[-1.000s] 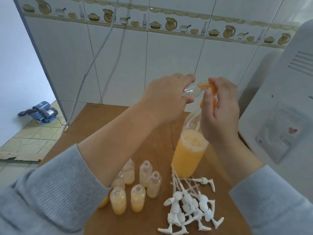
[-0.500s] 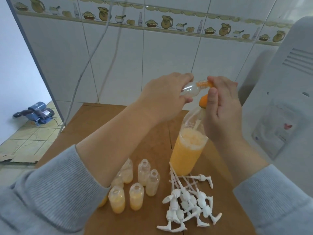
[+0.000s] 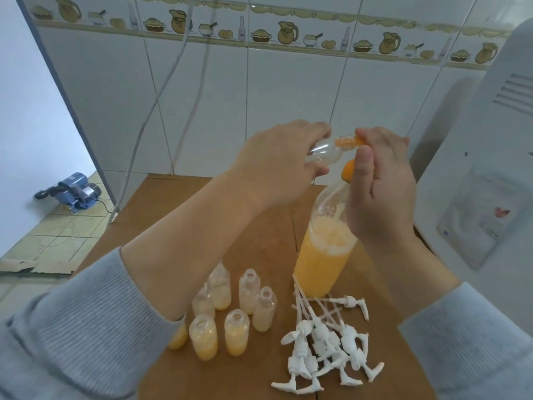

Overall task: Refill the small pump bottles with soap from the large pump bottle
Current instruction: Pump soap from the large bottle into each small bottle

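My left hand (image 3: 277,163) grips a small clear bottle (image 3: 326,151), tipped on its side with its mouth against the orange pump spout (image 3: 350,141) of the large bottle. Orange soap shows in the small bottle's neck. My right hand (image 3: 380,186) is curled over the orange pump head (image 3: 347,170) of the large bottle (image 3: 320,255), which stands on the table, about half full of orange soap with foam on top. Several small open bottles (image 3: 236,313) holding some soap stand in front. A pile of white pump tops (image 3: 323,342) lies to their right.
The wooden table (image 3: 161,209) stands against a white tiled wall. A white appliance (image 3: 490,168) stands close on the right. Two cables (image 3: 155,105) hang down the wall at the left. A blue pump motor (image 3: 76,192) sits on the floor at far left.
Both hands, the small bottle and the pump head stay in the same pose; only the camera view shifts slightly.
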Motion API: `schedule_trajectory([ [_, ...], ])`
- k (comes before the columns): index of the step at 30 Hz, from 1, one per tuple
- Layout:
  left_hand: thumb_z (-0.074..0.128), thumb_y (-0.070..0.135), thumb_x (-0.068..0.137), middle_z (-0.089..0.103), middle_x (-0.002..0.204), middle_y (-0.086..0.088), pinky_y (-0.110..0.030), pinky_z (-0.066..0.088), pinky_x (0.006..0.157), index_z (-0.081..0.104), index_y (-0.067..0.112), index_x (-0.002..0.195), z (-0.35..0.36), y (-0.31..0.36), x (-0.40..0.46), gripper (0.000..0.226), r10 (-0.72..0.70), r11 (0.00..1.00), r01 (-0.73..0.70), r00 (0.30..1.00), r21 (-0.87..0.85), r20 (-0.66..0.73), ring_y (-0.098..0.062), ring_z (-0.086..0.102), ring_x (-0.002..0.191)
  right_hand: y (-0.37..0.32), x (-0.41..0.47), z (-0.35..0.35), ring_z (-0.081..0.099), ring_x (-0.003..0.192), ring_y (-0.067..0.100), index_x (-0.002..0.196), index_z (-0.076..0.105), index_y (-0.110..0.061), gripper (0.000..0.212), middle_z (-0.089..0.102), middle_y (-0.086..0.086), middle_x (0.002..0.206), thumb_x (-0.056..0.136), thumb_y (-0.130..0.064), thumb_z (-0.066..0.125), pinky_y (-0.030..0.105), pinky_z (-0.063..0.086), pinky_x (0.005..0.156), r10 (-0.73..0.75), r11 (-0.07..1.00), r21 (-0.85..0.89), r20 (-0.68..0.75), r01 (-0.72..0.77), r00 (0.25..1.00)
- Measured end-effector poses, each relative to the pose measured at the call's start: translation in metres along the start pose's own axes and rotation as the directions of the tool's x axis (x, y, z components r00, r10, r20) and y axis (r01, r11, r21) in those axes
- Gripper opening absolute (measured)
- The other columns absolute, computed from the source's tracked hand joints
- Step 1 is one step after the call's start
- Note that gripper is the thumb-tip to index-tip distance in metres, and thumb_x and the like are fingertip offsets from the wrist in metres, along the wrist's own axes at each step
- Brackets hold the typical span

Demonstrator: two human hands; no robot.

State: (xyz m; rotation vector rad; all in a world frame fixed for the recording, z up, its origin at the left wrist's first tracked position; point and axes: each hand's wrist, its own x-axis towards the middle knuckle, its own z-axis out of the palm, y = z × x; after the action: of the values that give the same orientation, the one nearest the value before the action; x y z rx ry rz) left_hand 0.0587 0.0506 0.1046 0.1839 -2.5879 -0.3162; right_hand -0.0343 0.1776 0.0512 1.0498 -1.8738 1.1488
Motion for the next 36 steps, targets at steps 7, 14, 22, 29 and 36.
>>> schedule_trajectory([
  [7, 0.058, 0.036, 0.090, 0.052, 0.102, 0.011, -0.031, 0.044, 0.082, 0.048, 0.025, 0.128, 0.014, -0.002, -0.004, 0.041, -0.019, 0.998, 0.019, 1.000, -0.054, 0.000, -0.011, 0.049, 0.087, 0.008, -0.009, 0.018, 0.052, 0.115, 0.024, 0.117, 0.057, 0.002, 0.036, 0.060, 0.016, 0.114, 0.099, -0.016, 0.031, 0.052, 0.031, 0.108, 0.000, 0.999, -0.032, -0.083, -0.002, 0.997],
  [14, 0.058, 0.037, 0.090, 0.049, 0.101, 0.013, -0.027, 0.038, 0.077, 0.048, 0.027, 0.126, 0.008, -0.001, 0.003, 0.039, -0.027, 0.999, 0.027, 1.000, -0.028, 0.004, -0.010, 0.045, 0.083, 0.003, 0.000, 0.010, 0.048, 0.118, 0.020, 0.122, 0.055, -0.001, 0.044, 0.058, 0.012, 0.118, 0.100, -0.028, 0.028, 0.053, 0.032, 0.106, 0.025, 1.000, 0.001, -0.014, -0.025, 1.000],
  [22, 0.058, 0.035, 0.090, 0.051, 0.100, 0.011, -0.030, 0.045, 0.079, 0.047, 0.025, 0.129, 0.017, 0.003, -0.002, 0.042, 0.007, 0.997, -0.009, 0.999, -0.079, -0.032, -0.010, 0.046, 0.081, 0.012, -0.007, 0.014, 0.052, 0.112, 0.017, 0.113, 0.060, 0.002, 0.035, 0.061, 0.013, 0.110, 0.098, -0.017, 0.034, 0.056, 0.036, 0.102, 0.011, 0.999, 0.041, -0.159, -0.005, 0.987],
  [29, 0.058, 0.036, 0.090, 0.052, 0.101, 0.012, -0.030, 0.044, 0.079, 0.048, 0.027, 0.128, 0.008, -0.002, -0.001, 0.041, -0.017, 0.999, 0.017, 1.000, -0.036, -0.016, -0.012, 0.050, 0.088, 0.005, 0.000, 0.010, 0.047, 0.113, 0.007, 0.113, 0.062, -0.001, 0.041, 0.063, 0.010, 0.110, 0.099, -0.022, 0.029, 0.052, 0.029, 0.108, 0.027, 0.998, 0.052, -0.084, -0.023, 0.996],
  [36, 0.057, 0.036, 0.091, 0.055, 0.103, 0.010, -0.029, 0.043, 0.075, 0.047, 0.027, 0.130, 0.010, 0.006, -0.003, 0.042, 0.003, 1.000, -0.005, 0.998, -0.028, -0.064, -0.012, 0.047, 0.083, 0.010, -0.001, 0.010, 0.051, 0.111, 0.014, 0.112, 0.061, 0.002, 0.039, 0.064, 0.014, 0.107, 0.098, -0.017, 0.030, 0.054, 0.032, 0.106, -0.034, 0.999, 0.011, -0.173, 0.036, 0.984],
])
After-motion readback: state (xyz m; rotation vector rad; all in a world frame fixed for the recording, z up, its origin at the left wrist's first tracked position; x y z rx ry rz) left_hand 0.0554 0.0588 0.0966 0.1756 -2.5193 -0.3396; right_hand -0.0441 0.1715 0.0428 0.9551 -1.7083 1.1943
